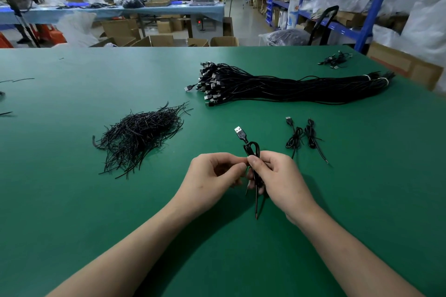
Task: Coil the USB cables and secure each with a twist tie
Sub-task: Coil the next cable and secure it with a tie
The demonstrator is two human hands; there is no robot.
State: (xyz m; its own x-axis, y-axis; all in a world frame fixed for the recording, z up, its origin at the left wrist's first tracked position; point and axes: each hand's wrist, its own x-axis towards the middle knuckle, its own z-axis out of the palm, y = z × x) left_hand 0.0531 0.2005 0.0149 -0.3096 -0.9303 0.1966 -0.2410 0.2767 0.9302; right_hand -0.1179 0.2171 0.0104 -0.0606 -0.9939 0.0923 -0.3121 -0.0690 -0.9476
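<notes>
Over green table (pixel 72 200), left hand (pixel 210 176) and right hand (pixel 277 176) pinch looped black USB cable (pixel 252 148); far-right blue metal shelving (pixel 376 7) holds cardboard boxes (pixel 347 18)

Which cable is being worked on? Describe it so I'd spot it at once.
On the green table, look where the left hand and right hand meet: they pinch a folded black cable. Unlike the two coiled cables to its right and the big bundle behind, it alone is held, silver plug sticking up above them.
</notes>
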